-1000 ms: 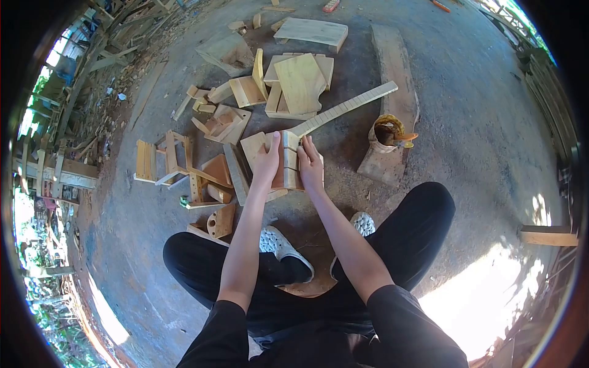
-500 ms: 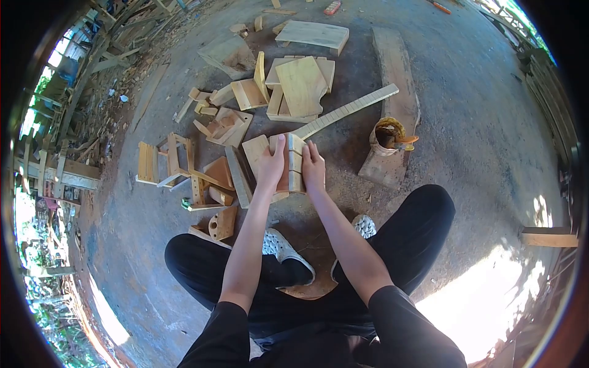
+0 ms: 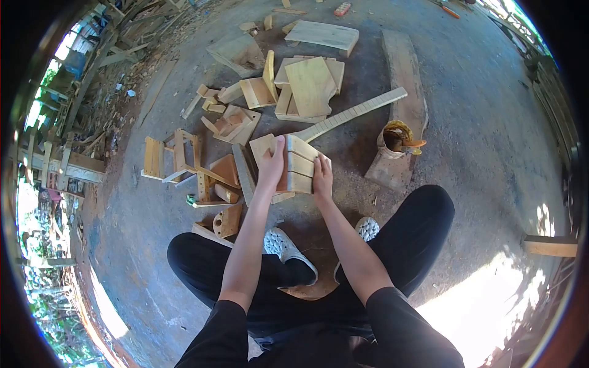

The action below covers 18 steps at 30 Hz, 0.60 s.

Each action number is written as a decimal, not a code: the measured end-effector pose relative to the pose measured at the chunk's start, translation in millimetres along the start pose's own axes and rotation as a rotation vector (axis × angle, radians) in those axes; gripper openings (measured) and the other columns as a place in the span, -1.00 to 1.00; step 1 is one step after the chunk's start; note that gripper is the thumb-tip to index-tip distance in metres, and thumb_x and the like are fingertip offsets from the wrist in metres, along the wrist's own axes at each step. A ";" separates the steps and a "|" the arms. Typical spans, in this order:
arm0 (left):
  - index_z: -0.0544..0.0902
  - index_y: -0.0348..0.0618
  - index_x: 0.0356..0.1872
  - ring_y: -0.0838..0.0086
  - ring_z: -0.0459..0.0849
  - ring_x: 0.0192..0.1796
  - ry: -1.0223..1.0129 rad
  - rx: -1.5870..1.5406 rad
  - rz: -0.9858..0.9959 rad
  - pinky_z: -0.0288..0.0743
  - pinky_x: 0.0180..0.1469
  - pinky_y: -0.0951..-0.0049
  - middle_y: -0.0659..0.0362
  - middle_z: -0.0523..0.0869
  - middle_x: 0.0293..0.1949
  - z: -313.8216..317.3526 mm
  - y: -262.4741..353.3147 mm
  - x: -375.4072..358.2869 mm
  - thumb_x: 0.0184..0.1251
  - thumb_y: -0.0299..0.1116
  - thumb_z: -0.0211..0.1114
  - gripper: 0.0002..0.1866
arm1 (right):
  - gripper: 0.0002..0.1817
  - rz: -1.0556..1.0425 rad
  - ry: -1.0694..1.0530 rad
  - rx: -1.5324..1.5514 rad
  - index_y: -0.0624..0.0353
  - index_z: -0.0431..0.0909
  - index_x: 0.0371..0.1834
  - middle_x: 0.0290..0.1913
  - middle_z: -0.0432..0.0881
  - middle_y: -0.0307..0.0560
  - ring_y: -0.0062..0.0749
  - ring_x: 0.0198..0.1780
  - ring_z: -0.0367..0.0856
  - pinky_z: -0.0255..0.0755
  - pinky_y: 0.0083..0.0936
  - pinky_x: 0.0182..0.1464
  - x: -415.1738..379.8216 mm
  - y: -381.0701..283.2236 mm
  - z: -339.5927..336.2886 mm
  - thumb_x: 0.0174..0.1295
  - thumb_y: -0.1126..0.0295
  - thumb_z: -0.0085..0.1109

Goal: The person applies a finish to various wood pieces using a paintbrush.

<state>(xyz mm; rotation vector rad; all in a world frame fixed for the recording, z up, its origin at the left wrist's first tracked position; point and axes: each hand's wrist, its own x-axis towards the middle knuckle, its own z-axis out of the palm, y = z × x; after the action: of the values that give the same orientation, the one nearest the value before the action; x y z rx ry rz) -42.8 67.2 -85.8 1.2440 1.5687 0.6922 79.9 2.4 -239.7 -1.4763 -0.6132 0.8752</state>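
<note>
Between my hands is a pale wooden block (image 3: 300, 167) with dark grooves dividing its upper face into slats. My left hand (image 3: 270, 168) grips its left side, thumb on top near the reddish edge. On its right edge, my right hand (image 3: 323, 178) presses with bent fingers. The undersides of both hands' grip are hidden. Just beyond the block, a long narrow wooden strip (image 3: 359, 114) with cross lines slants up to the right. A flat wooden board (image 3: 262, 146) lies partly behind my left hand, and a dark-edged plank (image 3: 243, 172) leans close by.
Left of my hands sit a small slatted wooden frame (image 3: 178, 156) and a holed wooden piece (image 3: 227, 221). Cut boards (image 3: 310, 86) are piled ahead. To the right, a stained pot (image 3: 394, 140) with a brush stands on a long plank (image 3: 402, 80).
The block has tilted, so its grooved face shows wider. My right hand has shifted right and down along its edge. The whole view has moved slightly.
</note>
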 end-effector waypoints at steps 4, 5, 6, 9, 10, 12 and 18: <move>0.63 -0.61 0.30 -0.19 0.65 0.43 0.099 0.086 0.068 0.47 0.48 0.16 -0.41 0.73 0.24 0.9 14.0 -15.4 0.48 0.50 0.18 0.07 | -0.39 0.005 -0.010 0.020 0.10 0.43 0.66 0.68 0.38 0.14 0.03 0.73 0.19 0.00 -0.15 0.74 -2.3 -33.6 9.1 0.69 0.04 0.01; 0.65 -0.59 0.29 -0.19 0.67 0.41 0.105 0.052 0.081 0.49 0.46 0.16 -0.41 0.76 0.20 1.3 6.1 -9.0 0.49 0.49 0.19 0.04 | -0.39 -0.049 -0.024 0.022 0.09 0.42 0.67 0.69 0.37 0.14 0.05 0.72 0.19 0.00 -0.15 0.73 -2.5 -41.1 18.0 0.70 0.04 0.00; 0.66 -0.60 0.27 -0.17 0.69 0.40 0.125 0.057 0.075 0.50 0.44 0.16 -0.41 0.76 0.19 1.6 -2.4 -1.6 0.49 0.48 0.20 0.03 | -0.39 -0.097 -0.029 -0.137 0.09 0.43 0.67 0.69 0.36 0.12 0.12 0.67 0.23 0.01 -0.12 0.72 -11.9 -70.4 23.3 0.72 0.01 -0.03; 0.67 -0.61 0.23 -0.16 0.72 0.36 0.169 0.028 0.009 0.54 0.40 0.13 -0.44 0.77 0.14 -0.9 9.3 -14.7 0.50 0.46 0.20 0.02 | -0.42 -0.202 -0.133 -0.008 0.15 0.47 0.63 0.68 0.35 0.27 0.07 0.60 0.34 0.16 -0.17 0.65 -4.7 -92.7 35.3 0.68 0.10 0.12; 0.67 -0.63 0.21 -0.17 0.74 0.33 0.153 -0.002 0.022 0.56 0.38 0.12 -0.46 0.78 0.10 -3.9 19.0 -25.7 0.50 0.46 0.20 0.02 | -0.43 -0.199 -0.128 0.014 0.23 0.49 0.60 0.61 0.45 0.21 -0.07 0.55 0.45 0.26 -0.27 0.59 -1.5 -85.1 35.9 0.68 0.13 0.13; 0.68 -0.63 0.19 -0.17 0.76 0.29 0.138 -0.064 0.074 0.58 0.34 0.09 -0.45 0.80 0.04 0.0 -0.8 -16.0 0.50 0.46 0.19 0.01 | -0.44 -0.188 -0.087 0.042 0.31 0.53 0.55 0.48 0.61 0.13 -0.24 0.45 0.59 0.40 -0.37 0.49 -0.2 -67.6 30.5 0.67 0.16 0.16; 0.69 -0.50 0.23 -0.05 0.78 0.26 0.146 -0.068 0.063 0.60 0.30 0.11 -0.27 0.83 0.07 -0.3 -12.3 -9.7 0.56 0.42 0.13 -0.07 | -0.36 0.198 -0.112 0.021 0.31 0.49 0.58 0.60 0.52 0.07 -0.10 0.62 0.44 0.32 -0.32 0.56 22.7 16.8 0.6 0.66 0.05 0.14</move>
<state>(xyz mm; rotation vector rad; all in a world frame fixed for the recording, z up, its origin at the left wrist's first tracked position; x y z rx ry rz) -47.9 54.3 -93.1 1.2201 1.6156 0.8870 90.2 19.2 -259.8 -1.4939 -0.5450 1.1207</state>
